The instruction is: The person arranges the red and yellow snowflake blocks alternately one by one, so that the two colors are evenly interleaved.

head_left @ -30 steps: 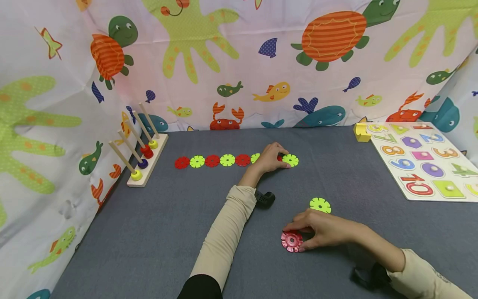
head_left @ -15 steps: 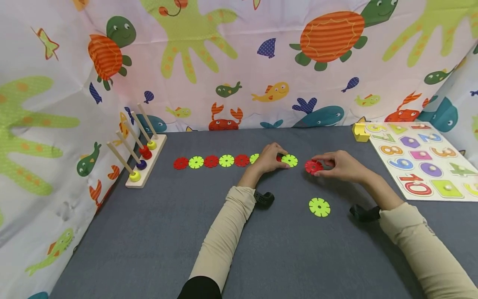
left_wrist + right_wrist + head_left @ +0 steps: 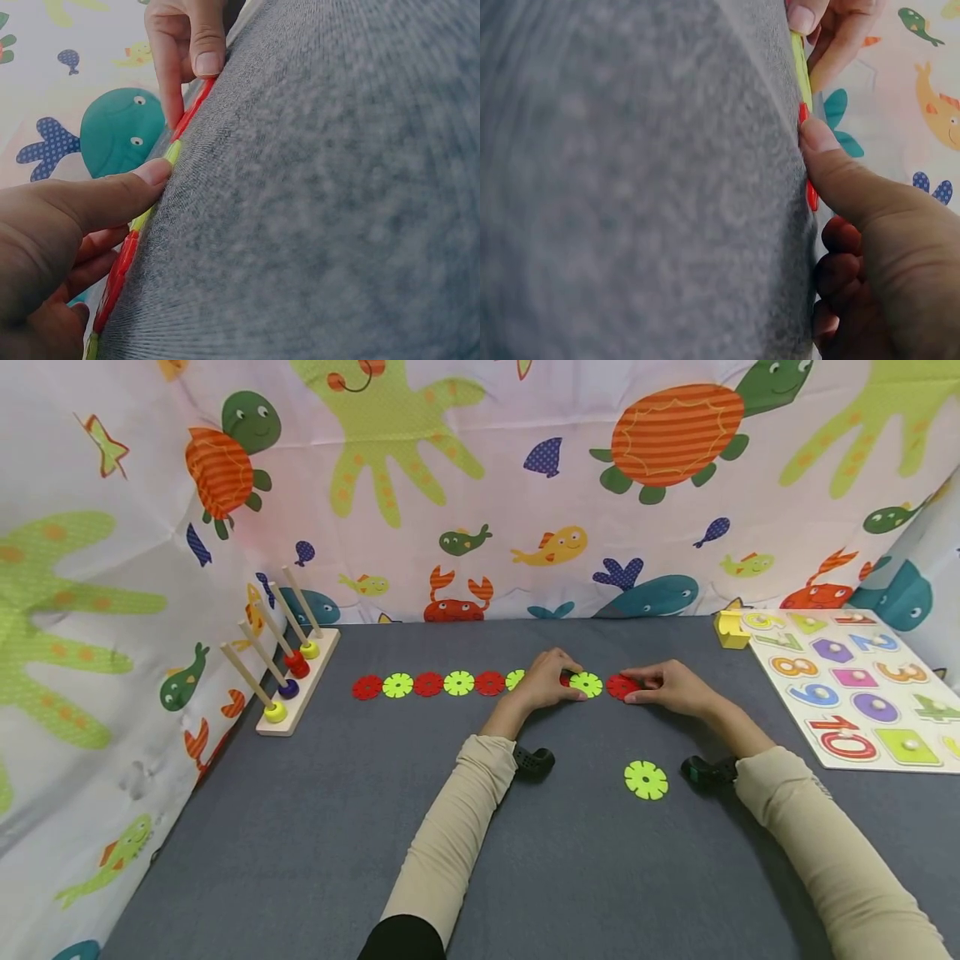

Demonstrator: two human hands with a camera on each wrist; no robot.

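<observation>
A row of flat notched discs, alternately red and yellow-green, lies across the grey cloth in the head view. My left hand (image 3: 542,682) covers part of the row and pinches the yellow-green disc (image 3: 588,685) at its right end between thumb and fingers. Thumb and forefinger of my right hand (image 3: 673,687) hold a red disc (image 3: 619,686), which lies flat right beside that yellow-green one. Both wrist views show the discs nearly edge-on, the red disc (image 3: 812,196) close against its neighbour. Another yellow-green disc (image 3: 646,780) lies alone nearer the front, below the right hand.
A wooden peg stand (image 3: 298,685) with coloured rings is at the left. A number and shape puzzle board (image 3: 855,677) lies at the right, a small yellow block (image 3: 731,629) at its corner. A printed sea-animal curtain (image 3: 480,485) hangs behind the table.
My right hand has carried the red disc from the front of the table up to the row's right end and set it beside the yellow-green disc. The left hand has stayed in place.
</observation>
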